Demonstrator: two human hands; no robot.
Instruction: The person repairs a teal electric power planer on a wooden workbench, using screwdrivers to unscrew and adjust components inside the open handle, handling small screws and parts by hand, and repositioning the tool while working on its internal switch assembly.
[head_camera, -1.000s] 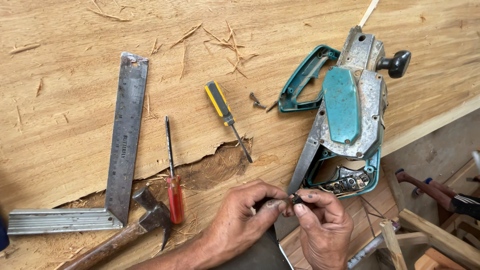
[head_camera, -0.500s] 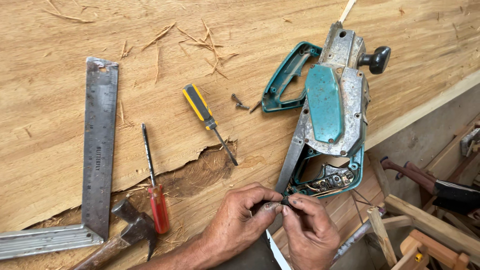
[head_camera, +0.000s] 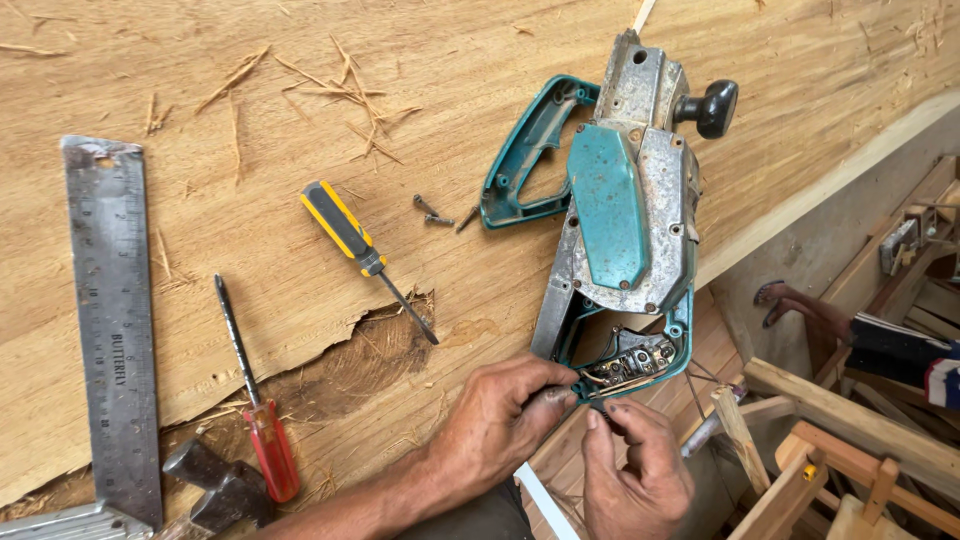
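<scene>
On the wooden worktop (head_camera: 250, 80), a steel square (head_camera: 110, 320), a red screwdriver (head_camera: 262, 430) and a yellow-handled screwdriver (head_camera: 360, 250) lie left. The left hand (head_camera: 500, 420) pinches a small dark part (head_camera: 590, 400) at the opened base of the teal power planer (head_camera: 620, 220). The right hand (head_camera: 635, 465) pinches it too, fingers curled.

Teal/grey power planer (head_camera: 620, 210) lying on wood slab, handle end open w/ wiring exposed.
</scene>
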